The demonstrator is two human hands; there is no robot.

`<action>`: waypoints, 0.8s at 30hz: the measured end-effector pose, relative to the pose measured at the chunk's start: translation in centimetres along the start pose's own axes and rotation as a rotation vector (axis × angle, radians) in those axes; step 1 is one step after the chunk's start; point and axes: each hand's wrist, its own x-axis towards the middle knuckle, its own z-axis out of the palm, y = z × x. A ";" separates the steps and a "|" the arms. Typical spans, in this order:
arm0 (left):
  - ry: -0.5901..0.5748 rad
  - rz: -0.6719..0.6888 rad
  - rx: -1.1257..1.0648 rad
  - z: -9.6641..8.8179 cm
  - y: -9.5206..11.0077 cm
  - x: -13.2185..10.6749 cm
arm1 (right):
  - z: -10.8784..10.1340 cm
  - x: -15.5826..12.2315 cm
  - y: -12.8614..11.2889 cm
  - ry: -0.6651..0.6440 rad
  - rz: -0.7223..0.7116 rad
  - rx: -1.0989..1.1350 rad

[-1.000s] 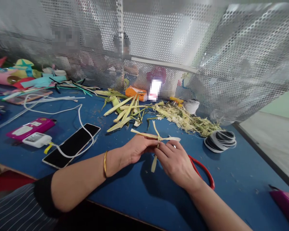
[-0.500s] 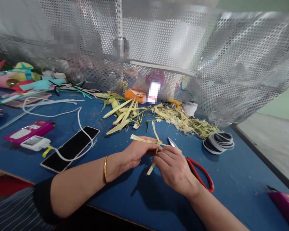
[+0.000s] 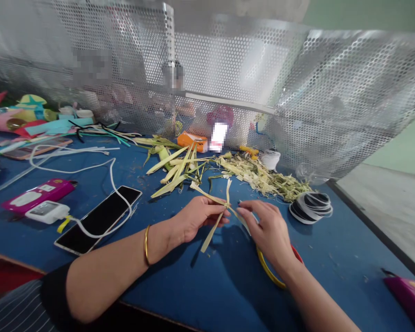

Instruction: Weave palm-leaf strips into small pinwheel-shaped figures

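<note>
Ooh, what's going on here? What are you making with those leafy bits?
Somebody's left hand is pinching four pale strips where they meet in a cross. The right hand is by the strip pointing right; I can't tell if it's touching. Scissors lie under that hand, on the blue table. More leaves lie behind. What it'll be, I can't tell.

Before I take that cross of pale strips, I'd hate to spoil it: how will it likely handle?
The cross of pale strips is probably light: the left hand holds it up by a pinch. It seems springy rather than floppy, since its free ends stick out without sagging much. It also looks thin and papery, so a hard tug might split it.
</note>
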 end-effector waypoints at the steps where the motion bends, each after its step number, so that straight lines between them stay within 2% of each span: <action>1: -0.001 -0.004 0.009 0.0 0.0 -0.1 | 0.3 0.0 0.1 -0.092 0.032 0.038; 4: 0.009 -0.012 0.037 0.1 0.1 -0.2 | 1.0 -0.1 0.1 -0.247 0.104 0.147; 9: 0.046 -0.025 0.125 0.2 -0.3 -0.3 | 1.4 -0.5 -0.4 -0.250 0.096 0.192; 12: 0.079 0.026 0.216 0.5 -0.7 -0.1 | 1.4 -0.7 -0.6 -0.267 0.044 0.208; 15: 0.121 0.097 0.311 0.7 -0.8 0.0 | 1.1 -0.6 -0.7 -0.274 0.054 0.232; 17: 0.139 0.120 0.343 0.7 -0.7 0.0 | 0.9 -0.4 -0.6 -0.317 0.133 0.295; 19: 0.115 0.116 0.338 0.6 -0.5 -0.1 | 0.7 -0.1 -0.4 -0.354 0.271 0.433; 24: -0.081 -0.009 0.266 0.4 -0.4 -0.4 | 0.6 0.4 -0.3 -0.253 0.680 0.978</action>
